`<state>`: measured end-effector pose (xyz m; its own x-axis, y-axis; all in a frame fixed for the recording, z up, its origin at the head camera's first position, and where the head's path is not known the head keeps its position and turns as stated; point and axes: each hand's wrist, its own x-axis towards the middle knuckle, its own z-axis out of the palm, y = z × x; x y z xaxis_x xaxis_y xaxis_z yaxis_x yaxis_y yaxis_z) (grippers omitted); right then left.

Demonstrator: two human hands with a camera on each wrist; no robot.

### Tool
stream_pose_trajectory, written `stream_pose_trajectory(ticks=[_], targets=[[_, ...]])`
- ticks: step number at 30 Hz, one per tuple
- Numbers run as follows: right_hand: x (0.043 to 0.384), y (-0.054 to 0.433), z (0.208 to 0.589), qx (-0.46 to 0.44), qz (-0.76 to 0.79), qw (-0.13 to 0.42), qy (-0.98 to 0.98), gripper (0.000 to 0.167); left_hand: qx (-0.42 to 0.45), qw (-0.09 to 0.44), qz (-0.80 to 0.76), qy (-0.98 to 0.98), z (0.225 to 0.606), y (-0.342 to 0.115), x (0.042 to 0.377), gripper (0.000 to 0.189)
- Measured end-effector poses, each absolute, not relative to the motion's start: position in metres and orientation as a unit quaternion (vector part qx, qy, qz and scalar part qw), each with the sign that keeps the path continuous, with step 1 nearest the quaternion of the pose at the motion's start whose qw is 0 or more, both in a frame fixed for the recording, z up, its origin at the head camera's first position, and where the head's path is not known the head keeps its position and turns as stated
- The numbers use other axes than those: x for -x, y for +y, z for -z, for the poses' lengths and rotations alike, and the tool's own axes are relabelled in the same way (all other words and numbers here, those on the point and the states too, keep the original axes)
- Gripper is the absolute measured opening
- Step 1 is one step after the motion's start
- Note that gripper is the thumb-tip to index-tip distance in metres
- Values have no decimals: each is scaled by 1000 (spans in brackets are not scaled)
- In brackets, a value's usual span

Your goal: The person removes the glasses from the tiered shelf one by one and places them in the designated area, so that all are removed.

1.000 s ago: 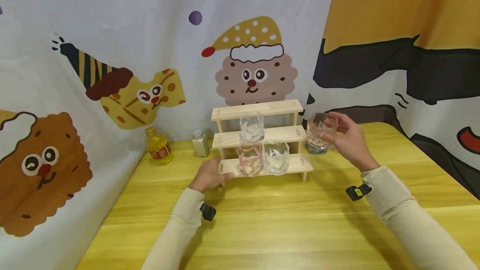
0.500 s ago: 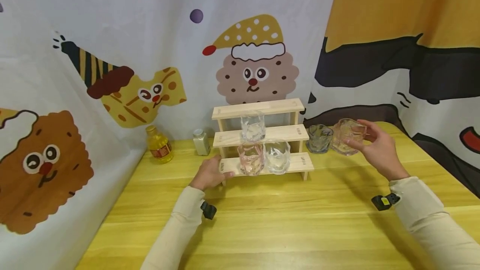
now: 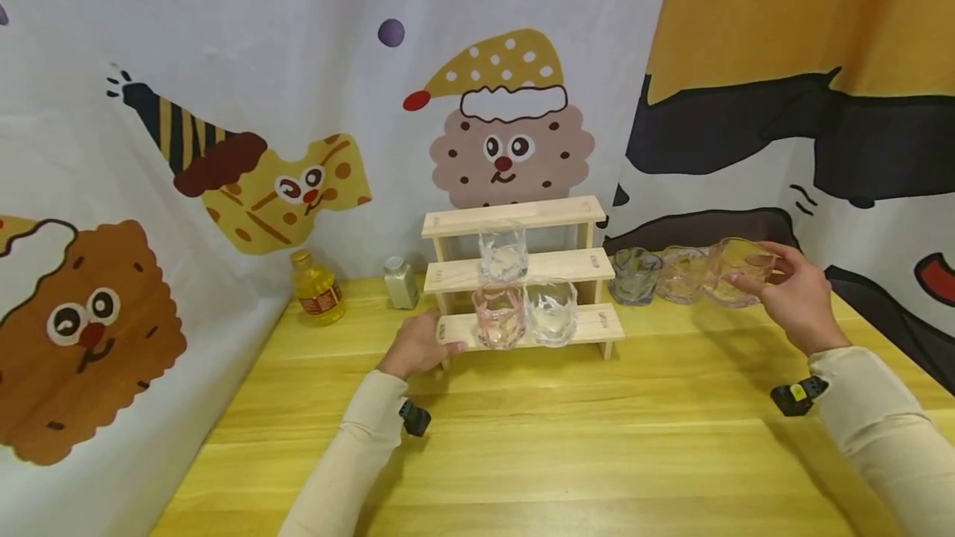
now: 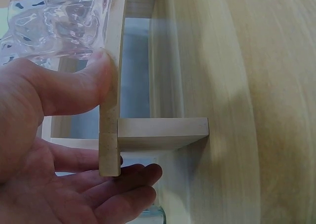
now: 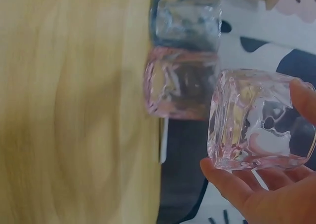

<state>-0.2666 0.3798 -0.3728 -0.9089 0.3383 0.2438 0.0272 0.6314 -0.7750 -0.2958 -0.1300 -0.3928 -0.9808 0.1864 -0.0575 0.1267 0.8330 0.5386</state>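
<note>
My right hand (image 3: 802, 297) holds a faintly pink, clear glass tumbler (image 3: 734, 272) at the table's right. In the right wrist view, thumb and fingers grip this tumbler from opposite sides, apart from the other glasses. Left of it stand a pink tumbler (image 3: 681, 276) and a blue-grey tumbler (image 3: 634, 276), side by side. My left hand (image 3: 418, 344) grips the left end of the lowest step of a three-step wooden stand (image 3: 515, 218), thumb above and fingers underneath. A pink tumbler (image 3: 498, 317) and a clear tumbler (image 3: 550, 313) occupy that step; another clear tumbler (image 3: 503, 251) is one step up.
A yellow bottle (image 3: 317, 292) with a red label and a small shaker jar (image 3: 400, 283) stand at the back left. Behind the wooden table (image 3: 522, 446) hangs a printed cloth (image 3: 298, 40), which also runs along the left and right sides.
My right hand has carried the tumbler rightward, from in front of the blue-grey one to past the standing pink one, which now shows fully. My left hand has stayed on the stand.
</note>
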Motion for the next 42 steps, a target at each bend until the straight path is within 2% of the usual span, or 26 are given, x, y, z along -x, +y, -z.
stream_pose_trajectory(ticks=[8,21,42], targets=[[283,390,383,162,-439,167,-868,87,-77,51,-278,956,395,-130,295,81],[313,393,397,241,-499,167,-816,83,-80,47,-275,957,393,-129,296,81],[333,384,408,267,-517,166,-796,82,-75,50,-277,957,393,-129,295,81]])
